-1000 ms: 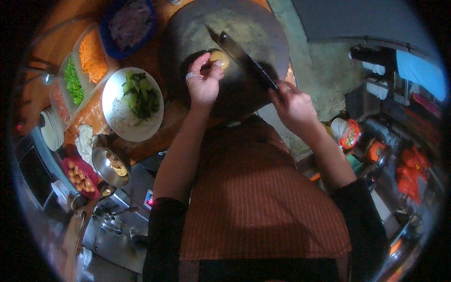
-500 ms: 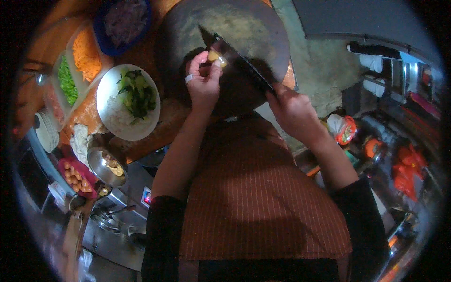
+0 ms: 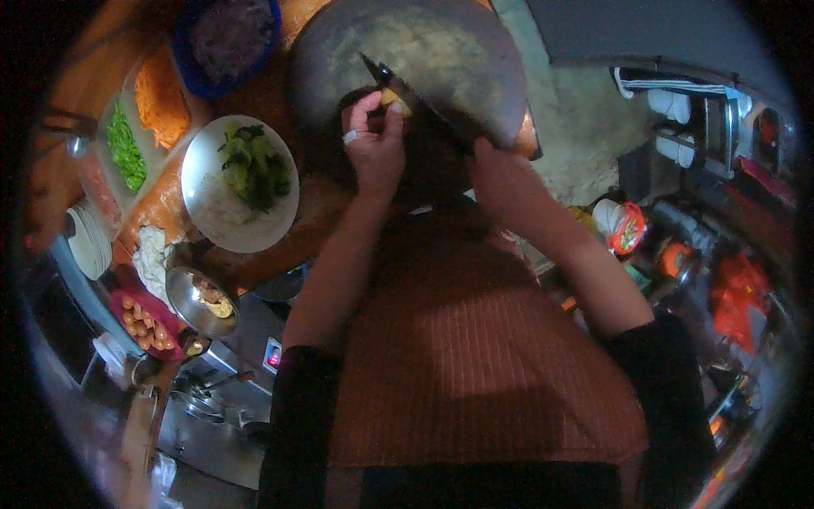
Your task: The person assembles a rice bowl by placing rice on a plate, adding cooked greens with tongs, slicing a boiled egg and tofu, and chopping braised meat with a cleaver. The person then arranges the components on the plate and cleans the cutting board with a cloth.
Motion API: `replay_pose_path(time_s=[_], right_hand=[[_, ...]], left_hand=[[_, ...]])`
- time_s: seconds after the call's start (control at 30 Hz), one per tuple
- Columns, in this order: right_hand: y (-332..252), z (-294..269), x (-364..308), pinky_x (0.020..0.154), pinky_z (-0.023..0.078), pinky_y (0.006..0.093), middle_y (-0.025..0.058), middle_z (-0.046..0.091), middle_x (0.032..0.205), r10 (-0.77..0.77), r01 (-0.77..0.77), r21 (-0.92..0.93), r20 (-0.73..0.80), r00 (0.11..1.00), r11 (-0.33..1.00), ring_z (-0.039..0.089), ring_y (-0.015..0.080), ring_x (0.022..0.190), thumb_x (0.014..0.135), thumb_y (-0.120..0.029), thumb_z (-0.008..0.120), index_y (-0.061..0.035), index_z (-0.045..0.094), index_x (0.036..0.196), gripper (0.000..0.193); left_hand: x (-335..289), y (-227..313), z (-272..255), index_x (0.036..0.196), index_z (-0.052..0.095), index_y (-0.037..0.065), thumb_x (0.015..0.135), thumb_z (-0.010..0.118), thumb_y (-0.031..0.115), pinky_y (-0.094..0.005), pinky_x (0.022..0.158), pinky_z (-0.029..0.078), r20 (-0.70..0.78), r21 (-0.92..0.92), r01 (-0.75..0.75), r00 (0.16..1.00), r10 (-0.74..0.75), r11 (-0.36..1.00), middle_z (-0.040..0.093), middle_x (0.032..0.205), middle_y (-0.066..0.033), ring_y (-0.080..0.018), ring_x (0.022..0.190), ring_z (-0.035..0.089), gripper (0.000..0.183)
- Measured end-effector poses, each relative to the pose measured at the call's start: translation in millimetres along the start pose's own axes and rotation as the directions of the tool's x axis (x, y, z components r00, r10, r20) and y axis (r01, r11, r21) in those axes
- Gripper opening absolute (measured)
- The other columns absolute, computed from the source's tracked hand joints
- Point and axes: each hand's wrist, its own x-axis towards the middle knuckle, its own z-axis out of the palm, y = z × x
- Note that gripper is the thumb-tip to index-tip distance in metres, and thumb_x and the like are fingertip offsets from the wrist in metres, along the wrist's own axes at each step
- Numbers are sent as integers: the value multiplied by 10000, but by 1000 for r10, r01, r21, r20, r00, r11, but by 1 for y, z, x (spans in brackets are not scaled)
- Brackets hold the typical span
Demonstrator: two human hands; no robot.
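Observation:
My left hand [image 3: 376, 157] pinches a small yellowish piece of food [image 3: 394, 99], perhaps ginger, between thumb and fingers; the frame is too dark to be sure of its kind. A white band is round one of its fingers. My right hand [image 3: 509, 182] is closed round the handle of a dark, broad-bladed knife [image 3: 428, 109]. The blade points up and left, and its side lies right against the piece. Both hands are over a large round chopping block [image 3: 475, 47], whose near part is in deep shadow.
Left of the block stands a white plate [image 3: 199, 161] with greens and rice. Beyond it are shredded carrot [image 3: 161, 102], chopped green onion [image 3: 127, 153] and a blue basin [image 3: 188, 72]. Nearer sit a metal bowl [image 3: 182, 297] and brown eggs [image 3: 144, 327]. Shelves [image 3: 678, 127] stand right.
My right hand has swung left and slightly up with the knife, its blade now seen more edge-on. My left hand still holds the piece. The whole view has shifted a little.

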Motion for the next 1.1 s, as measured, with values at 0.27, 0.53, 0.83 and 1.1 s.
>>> replay_pose_path(time_s=[0.27,0.53,0.83,1.1], right_hand=[[14,37,-5,610,507,578,268,636,768,25,-7,121,-148,989,993,640,472,708,972,-235,489,-16,474,940,221],[46,32,-15,507,470,444,161,611,707,73,158,429,-475,877,890,579,392,576,960,-229,592,-23,531,1016,223],[52,23,-6,473,426,248,-10,525,664,272,-26,806,-170,947,592,491,66,541,1004,-258,546,-74,534,1033,187],[38,22,-8,468,413,247,-13,522,667,192,-47,697,-131,973,715,491,70,546,1007,-233,532,-73,525,1026,162]], left_hand=[[-6,5,-15,1187,558,-8,921,623,72,-287,696,581,65,-15,145,987,-144,989,495,1179,-120,-189,900,642,285],[-5,21,-29,1282,491,-7,768,804,299,-424,763,562,230,678,-390,918,324,623,494,1196,-200,-358,959,609,675],[-2,31,-26,1126,522,32,701,756,195,-480,709,544,239,769,-309,951,197,559,506,1047,-205,-392,841,613,512],[-21,58,-153,1042,644,85,785,686,222,-521,921,471,321,917,-392,833,451,73,586,1137,-197,-344,1081,589,294]])
